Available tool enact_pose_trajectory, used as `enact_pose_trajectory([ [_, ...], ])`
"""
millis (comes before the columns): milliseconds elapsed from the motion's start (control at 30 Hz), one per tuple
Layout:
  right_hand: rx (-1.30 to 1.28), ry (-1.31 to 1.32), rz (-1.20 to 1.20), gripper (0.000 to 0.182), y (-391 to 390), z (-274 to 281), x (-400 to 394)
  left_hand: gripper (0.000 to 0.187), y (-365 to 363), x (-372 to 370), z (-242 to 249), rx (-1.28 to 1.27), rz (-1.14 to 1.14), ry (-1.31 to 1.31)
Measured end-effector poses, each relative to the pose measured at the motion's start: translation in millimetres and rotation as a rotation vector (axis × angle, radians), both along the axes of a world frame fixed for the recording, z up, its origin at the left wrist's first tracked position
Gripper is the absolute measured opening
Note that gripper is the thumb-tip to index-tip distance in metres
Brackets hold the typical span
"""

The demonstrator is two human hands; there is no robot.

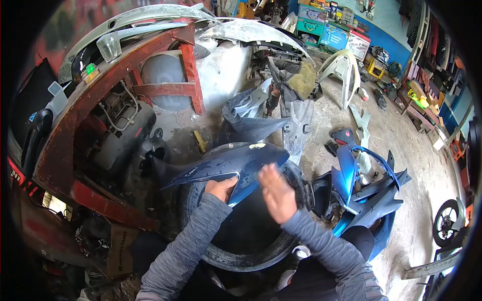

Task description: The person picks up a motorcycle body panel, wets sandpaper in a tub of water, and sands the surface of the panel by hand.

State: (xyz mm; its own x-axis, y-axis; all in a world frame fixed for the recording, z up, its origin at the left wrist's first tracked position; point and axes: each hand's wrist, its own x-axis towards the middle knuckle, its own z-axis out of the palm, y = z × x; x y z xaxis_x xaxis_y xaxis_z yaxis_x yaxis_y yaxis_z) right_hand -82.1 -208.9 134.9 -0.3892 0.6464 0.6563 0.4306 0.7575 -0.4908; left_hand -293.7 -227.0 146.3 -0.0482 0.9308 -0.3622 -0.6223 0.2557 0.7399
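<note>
A dark blue curved fairing panel (216, 163), with wet-looking spots and a pale yellowish patch near its top edge, lies across a round black tub (241, 261). My left hand (221, 189) grips the panel's lower edge, thumb on top. Beside the panel's right end is my right hand (277, 194), slightly blurred, fingers stretched out and close to the surface; whether it touches cannot be made out. Dark water or shadow fills the inside of the tub.
Blue and black fairing parts (351, 193) lie on the floor at the right. A red wooden bench (120, 55) stands at the left. Beyond the tub are a dark grey panel (246, 130) and a yellow-handled tool (200, 141). A wheel (446, 222) is at the far right.
</note>
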Motion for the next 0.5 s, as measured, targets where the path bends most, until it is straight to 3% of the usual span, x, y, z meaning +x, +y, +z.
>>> enact_pose_trajectory([
  [33, 0.002, -0.048, 0.063, 0.042, -13, 3, 0, 0.034, 0, 0, -3, -0.013, -0.001, -0.015],
  [167, -0.052, 0.056, -0.194, 0.04, 37, -9, 13, 0.031, 1, 3, -13, -0.022, 0.071, -0.013],
  [233, -0.029, 0.033, -0.179, 0.04, 23, -3, 1, 0.031, 0, 6, -5, -0.064, 0.069, 0.041],
  [300, 0.042, -0.037, 0.055, 0.041, -15, 1, -5, 0.034, 1, 0, -8, 0.024, -0.054, -0.031],
  [367, 0.026, -0.065, 0.024, 0.04, -15, -3, 2, 0.035, 3, -5, -11, 0.016, -0.099, -0.015],
  [433, -0.041, 0.025, -0.181, 0.041, 13, -3, 9, 0.036, -3, -4, -6, -0.003, -0.134, -0.01],
  [500, -0.091, 0.006, -0.207, 0.043, 13, 3, 9, 0.037, -11, 4, 12, 0.138, -0.109, -0.219],
])
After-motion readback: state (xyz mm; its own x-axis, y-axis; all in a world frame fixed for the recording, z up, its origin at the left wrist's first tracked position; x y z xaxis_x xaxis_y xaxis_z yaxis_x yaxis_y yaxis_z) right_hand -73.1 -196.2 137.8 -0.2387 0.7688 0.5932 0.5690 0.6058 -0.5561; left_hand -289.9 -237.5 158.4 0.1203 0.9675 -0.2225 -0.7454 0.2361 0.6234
